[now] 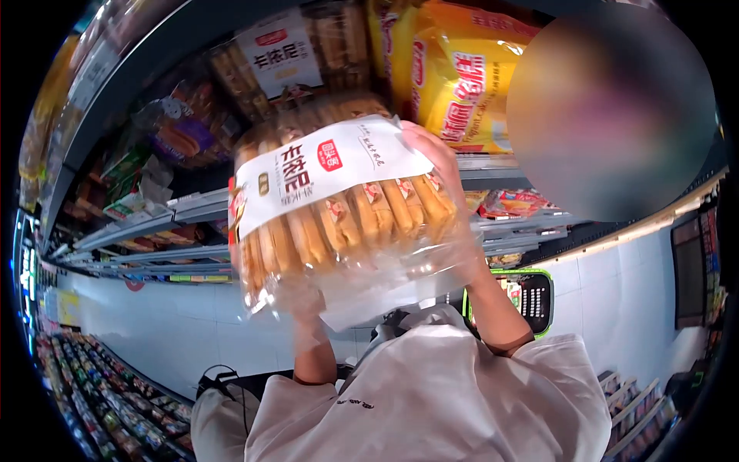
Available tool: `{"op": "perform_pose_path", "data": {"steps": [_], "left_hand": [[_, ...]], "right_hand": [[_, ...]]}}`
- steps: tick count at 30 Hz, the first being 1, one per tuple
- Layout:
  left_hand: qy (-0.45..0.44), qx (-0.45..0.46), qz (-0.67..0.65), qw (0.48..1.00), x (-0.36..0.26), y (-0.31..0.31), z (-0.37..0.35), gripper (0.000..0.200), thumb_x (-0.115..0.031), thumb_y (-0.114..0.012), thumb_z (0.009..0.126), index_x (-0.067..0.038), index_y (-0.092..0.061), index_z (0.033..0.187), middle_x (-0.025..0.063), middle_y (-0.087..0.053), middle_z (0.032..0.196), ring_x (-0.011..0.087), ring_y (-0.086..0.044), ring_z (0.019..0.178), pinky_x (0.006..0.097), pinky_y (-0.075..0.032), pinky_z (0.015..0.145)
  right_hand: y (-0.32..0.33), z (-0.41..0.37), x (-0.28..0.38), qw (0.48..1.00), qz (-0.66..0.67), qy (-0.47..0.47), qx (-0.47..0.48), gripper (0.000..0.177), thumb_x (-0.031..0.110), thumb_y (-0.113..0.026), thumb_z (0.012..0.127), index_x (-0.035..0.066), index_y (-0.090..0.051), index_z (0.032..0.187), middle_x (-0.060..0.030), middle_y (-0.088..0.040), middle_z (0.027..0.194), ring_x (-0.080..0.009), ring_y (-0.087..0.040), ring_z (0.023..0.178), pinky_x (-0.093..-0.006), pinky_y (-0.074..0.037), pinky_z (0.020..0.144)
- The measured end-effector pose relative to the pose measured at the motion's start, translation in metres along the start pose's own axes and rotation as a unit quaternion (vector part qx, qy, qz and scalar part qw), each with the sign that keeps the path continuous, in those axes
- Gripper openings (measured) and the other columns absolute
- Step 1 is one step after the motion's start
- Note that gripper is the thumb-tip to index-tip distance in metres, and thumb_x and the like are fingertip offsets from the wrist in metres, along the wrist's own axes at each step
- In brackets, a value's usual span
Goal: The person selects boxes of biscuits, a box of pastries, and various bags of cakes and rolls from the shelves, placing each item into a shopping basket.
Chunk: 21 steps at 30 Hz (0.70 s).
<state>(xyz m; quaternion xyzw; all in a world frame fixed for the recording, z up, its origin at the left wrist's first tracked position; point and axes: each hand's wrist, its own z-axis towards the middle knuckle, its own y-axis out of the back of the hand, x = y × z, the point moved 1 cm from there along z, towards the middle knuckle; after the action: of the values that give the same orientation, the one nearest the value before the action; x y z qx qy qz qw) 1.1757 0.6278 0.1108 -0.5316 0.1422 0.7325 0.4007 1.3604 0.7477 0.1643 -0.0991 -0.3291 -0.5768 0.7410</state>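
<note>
Clear-plastic pastry pack (339, 196) | right hand (440, 158) clamped on its end | left hand (307, 302) beneath, finger spread can't be told

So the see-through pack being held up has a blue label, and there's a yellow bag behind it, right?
Not quite: the head view shows the label is white, not blue. The see-through pack is held up, with a yellow bag behind it.

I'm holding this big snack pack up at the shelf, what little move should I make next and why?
Probably lower the snack pack slightly toward the green-rimmed basket, if you want it: your right hand grips its right side, your left hand is at its lower left edge, partly hidden by the wrapper, and the basket sits below, near your right forearm.
</note>
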Motion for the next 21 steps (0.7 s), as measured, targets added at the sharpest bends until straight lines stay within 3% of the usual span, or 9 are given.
{"op": "perform_pose_path", "data": {"steps": [2,5,8,9,13,20,21], "left_hand": [[-0.060,-0.002,0.020,0.998,-0.006,-0.009,-0.010,0.043,-0.017,-0.060,0.085,0.004,-0.047,0.119,0.0181,-0.051,0.119,0.0252,-0.050,0.113,0.0364,-0.040,0.097],[-0.172,-0.005,0.052,0.984,-0.023,-0.020,-0.021,0.042,-0.018,-0.059,0.085,0.005,-0.047,0.119,0.0182,-0.051,0.120,0.0251,-0.050,0.113,0.0363,-0.041,0.096],[-0.293,-0.006,0.077,0.953,-0.044,-0.035,-0.028,0.042,-0.019,-0.058,0.085,0.005,-0.048,0.118,0.0183,-0.051,0.120,0.0251,-0.051,0.113,0.0362,-0.042,0.095],[-0.329,-0.007,0.083,0.941,-0.052,-0.041,-0.032,0.042,-0.019,-0.058,0.085,0.005,-0.048,0.118,0.0183,-0.050,0.121,0.0251,-0.051,0.113,0.0361,-0.043,0.095],[-0.439,-0.005,0.082,0.895,-0.078,-0.073,-0.041,0.043,-0.021,-0.057,0.085,0.005,-0.048,0.118,0.0184,-0.050,0.122,0.0250,-0.051,0.113,0.0359,-0.044,0.093],[-0.523,0.007,0.027,0.852,-0.111,-0.134,-0.069,0.043,-0.023,-0.056,0.085,0.005,-0.049,0.117,0.0187,-0.049,0.123,0.0248,-0.051,0.113,0.0356,-0.047,0.091],[-0.497,0.029,0.069,0.864,-0.115,-0.130,-0.072,0.041,-0.022,-0.054,0.085,0.006,-0.050,0.115,0.0203,-0.049,0.124,0.0273,-0.051,0.114,0.0386,-0.046,0.093]], "right_hand": [[0.008,0.000,0.000,1.000,0.003,0.014,-0.007,0.066,0.024,-0.068,0.077,0.003,-0.041,0.134,-0.0174,-0.041,0.138,-0.0327,-0.039,0.129,-0.0394,-0.028,0.108],[0.015,-0.013,-0.012,0.968,0.239,-0.078,-0.011,0.061,0.022,-0.068,0.078,0.003,-0.044,0.131,-0.0187,-0.040,0.139,-0.0307,-0.037,0.131,-0.0392,-0.028,0.109],[0.046,-0.017,0.019,0.980,0.190,-0.060,-0.013,0.057,0.023,-0.065,0.082,0.003,-0.044,0.130,-0.0194,-0.040,0.139,-0.0307,-0.035,0.133,-0.0397,-0.028,0.110],[0.051,-0.023,0.011,0.948,0.305,-0.082,-0.028,0.055,0.028,-0.063,0.085,0.003,-0.044,0.130,-0.0188,-0.039,0.140,-0.0308,-0.033,0.134,-0.0396,-0.027,0.110],[0.065,-0.043,-0.014,0.967,0.244,-0.059,-0.029,0.055,0.031,-0.062,0.086,0.003,-0.045,0.130,-0.0192,-0.041,0.138,-0.0294,-0.031,0.135,-0.0402,-0.025,0.111],[0.114,-0.052,0.050,0.978,0.160,0.026,-0.132,0.056,0.027,-0.068,0.085,0.003,-0.045,0.130,-0.0153,-0.050,0.129,-0.0246,-0.043,0.127,-0.0382,-0.033,0.107],[0.122,-0.062,0.041,0.963,0.242,-0.063,-0.103,0.059,0.024,-0.071,0.082,0.002,-0.044,0.130,-0.0126,-0.054,0.124,-0.0210,-0.048,0.120,-0.0359,-0.037,0.103]]}}
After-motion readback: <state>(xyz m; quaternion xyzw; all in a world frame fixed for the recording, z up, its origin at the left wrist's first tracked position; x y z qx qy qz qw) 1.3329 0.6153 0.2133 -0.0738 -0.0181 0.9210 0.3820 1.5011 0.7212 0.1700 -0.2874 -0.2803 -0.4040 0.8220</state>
